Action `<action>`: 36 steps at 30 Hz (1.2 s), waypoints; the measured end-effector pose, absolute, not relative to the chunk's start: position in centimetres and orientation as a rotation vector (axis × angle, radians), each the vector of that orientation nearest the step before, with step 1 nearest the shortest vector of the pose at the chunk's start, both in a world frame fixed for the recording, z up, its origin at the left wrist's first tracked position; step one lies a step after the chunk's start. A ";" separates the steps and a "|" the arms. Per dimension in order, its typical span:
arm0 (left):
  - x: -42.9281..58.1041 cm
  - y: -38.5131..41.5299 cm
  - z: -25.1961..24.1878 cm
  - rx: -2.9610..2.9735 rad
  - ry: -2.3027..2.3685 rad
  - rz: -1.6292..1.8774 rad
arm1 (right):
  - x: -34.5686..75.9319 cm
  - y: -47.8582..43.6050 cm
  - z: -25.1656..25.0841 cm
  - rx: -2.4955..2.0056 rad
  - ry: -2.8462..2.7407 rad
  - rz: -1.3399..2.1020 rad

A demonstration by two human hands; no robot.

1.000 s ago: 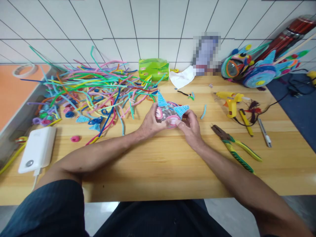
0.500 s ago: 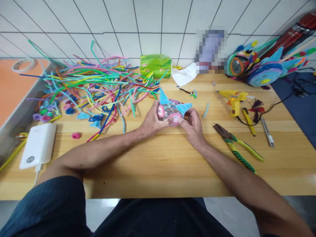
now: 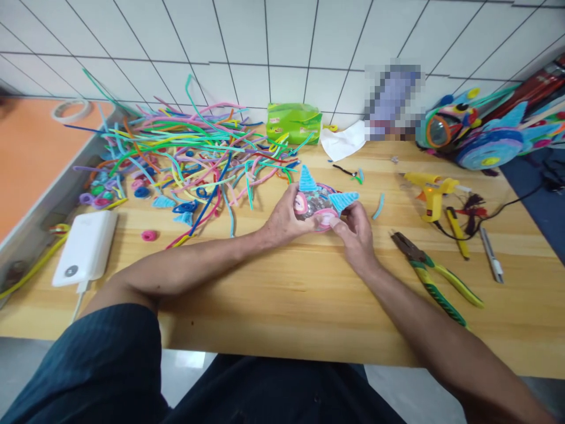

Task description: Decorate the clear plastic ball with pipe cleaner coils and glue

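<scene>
Right hand (image 3: 358, 234) lower on craft (image 3: 318, 203), left hand (image 3: 285, 221) opposite.

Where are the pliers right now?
In the head view, the pliers lie flat on the table, just right of the right hand, which grips a fuzzy craft piece together with the left hand; the yellow glue gun lies beyond them.

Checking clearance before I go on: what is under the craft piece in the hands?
Only bare wooden table shows around the craft piece, held between left hand and right hand. Whether it rests on the table, or anything lies beneath, is hidden by the piece and hands.
</scene>
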State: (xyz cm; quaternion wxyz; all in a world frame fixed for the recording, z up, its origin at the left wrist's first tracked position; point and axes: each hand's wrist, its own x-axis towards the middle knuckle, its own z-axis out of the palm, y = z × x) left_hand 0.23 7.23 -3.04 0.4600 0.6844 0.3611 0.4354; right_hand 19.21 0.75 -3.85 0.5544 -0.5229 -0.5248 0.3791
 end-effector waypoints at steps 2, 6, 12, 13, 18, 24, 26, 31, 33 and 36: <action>0.3 7.2 -3.1 1.678 0.891 1.069 | 19.2 0.7 -3.8 -1.229 -1.238 0.890; 0.4 7.1 -3.0 1.650 0.899 1.059 | 19.1 0.7 -3.5 -1.223 -1.247 0.875; 0.7 6.9 -2.9 1.619 0.836 1.097 | 19.0 0.8 -3.4 -1.228 -1.247 0.858; 0.7 6.8 -2.9 1.617 0.836 1.100 | 19.0 0.8 -3.5 -1.226 -1.250 0.858; 0.7 6.8 -2.7 1.591 0.843 1.088 | 19.2 0.8 -4.2 -1.215 -1.251 0.840; 0.8 6.7 -2.7 1.539 0.807 1.089 | 19.3 0.9 -4.4 -1.207 -1.237 0.857; 0.8 6.7 -2.7 1.544 0.811 1.085 | 19.3 0.9 -4.3 -1.207 -1.232 0.858; 0.7 6.7 -2.5 1.599 0.832 1.090 | 19.2 0.8 -4.0 -1.227 -1.225 0.868; 0.6 6.7 -2.5 1.618 0.846 1.089 | 19.1 0.7 -3.9 -1.223 -1.221 0.879; 0.5 6.7 -2.6 1.615 0.870 1.066 | 18.9 0.5 -3.7 -1.218 -1.209 0.892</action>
